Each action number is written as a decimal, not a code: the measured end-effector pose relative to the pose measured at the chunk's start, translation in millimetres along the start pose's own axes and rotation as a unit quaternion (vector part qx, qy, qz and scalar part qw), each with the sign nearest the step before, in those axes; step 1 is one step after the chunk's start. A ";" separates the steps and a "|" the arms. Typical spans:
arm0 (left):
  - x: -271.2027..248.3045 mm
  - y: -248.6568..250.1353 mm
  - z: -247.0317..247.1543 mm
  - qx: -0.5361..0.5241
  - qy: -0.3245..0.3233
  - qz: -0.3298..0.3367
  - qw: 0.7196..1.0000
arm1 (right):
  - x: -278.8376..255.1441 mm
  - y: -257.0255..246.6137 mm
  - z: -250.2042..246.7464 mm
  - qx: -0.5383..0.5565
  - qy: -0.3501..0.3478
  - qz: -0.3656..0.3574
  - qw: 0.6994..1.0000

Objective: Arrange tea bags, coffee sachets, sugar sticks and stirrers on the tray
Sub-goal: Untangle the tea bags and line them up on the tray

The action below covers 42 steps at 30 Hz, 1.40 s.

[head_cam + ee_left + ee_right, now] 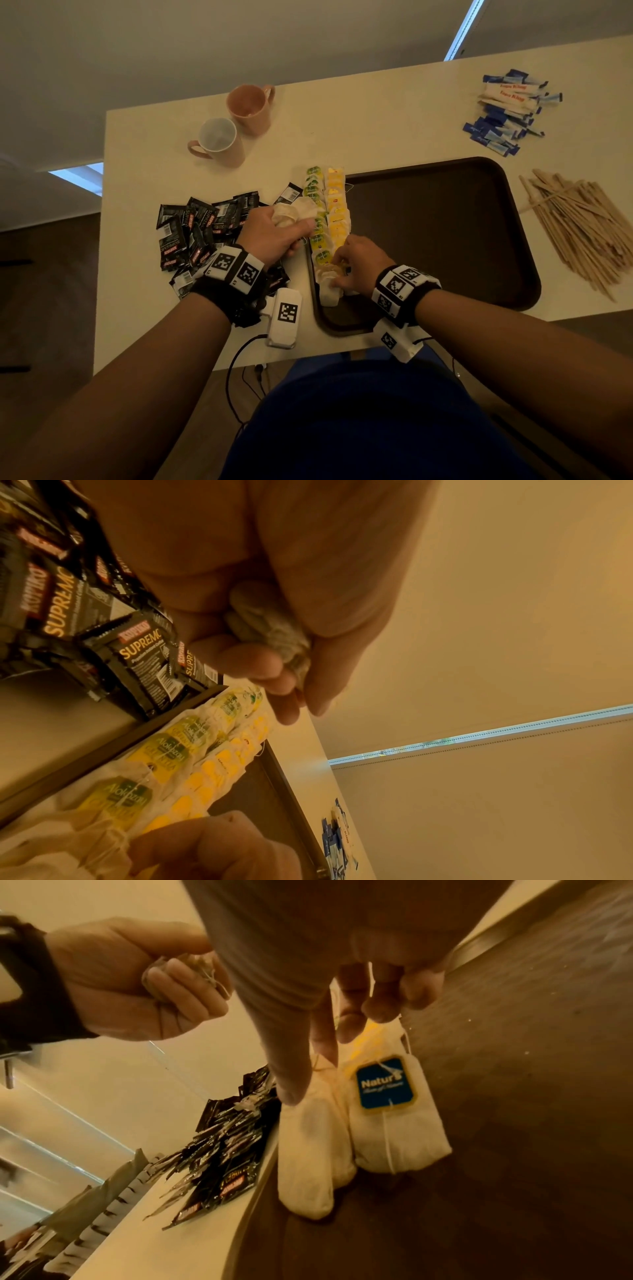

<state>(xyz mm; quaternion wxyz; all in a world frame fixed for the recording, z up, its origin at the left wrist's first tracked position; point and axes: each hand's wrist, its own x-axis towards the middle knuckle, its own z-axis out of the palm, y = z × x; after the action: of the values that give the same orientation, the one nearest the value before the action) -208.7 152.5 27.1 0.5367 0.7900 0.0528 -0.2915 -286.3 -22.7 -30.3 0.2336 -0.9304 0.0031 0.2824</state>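
Left hand (274, 233) is curled tight round a bunch of loose tea bags (294, 212), hovering above the table edge of the tray, next to the coffee sachets (202, 233) heaped on the table (144, 144). Bags look soft, light and crushable, strings tangling out of the fist in the right wrist view; best taken 1 at a time by the paper tag or top fold, not squeezed.

On the tray (445, 240), 2 rows of tea bags (329, 212) run along its left side, green tags beside yellow tags, overlapping like shingles.

Right hand (356, 263) works the near end of those rows, thumb and fingers curled onto a white bag (315, 1150), which lies touching a blue-tagged bag (397, 1118) on the tray floor. Light press should do; too much would shove the row.

Sugar sticks (510, 113) and stirrers (579, 226) sit on the table off the tray's right side, not yet placed. 2 mugs (233, 123) stand behind.
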 end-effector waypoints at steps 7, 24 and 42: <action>-4.3 -1.4 -4.6 -0.007 0.009 0.016 1.000 | 2.4 -5.0 -0.1 0.036 -0.004 0.022 0.999; -4.7 2.0 -6.9 -0.018 0.014 0.006 1.000 | -3.2 -9.4 0.3 0.033 -0.041 0.038 0.998; -1.6 -3.2 1.3 -0.012 0.009 -0.009 1.000 | -0.1 -12.9 4.1 0.051 -0.058 0.055 0.996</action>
<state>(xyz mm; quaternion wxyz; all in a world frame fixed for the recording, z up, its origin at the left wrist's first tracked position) -211.8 153.1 25.0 0.5432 0.7854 0.0687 -0.2887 -286.7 -9.5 -27.7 0.2647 -0.8980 0.0549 0.3473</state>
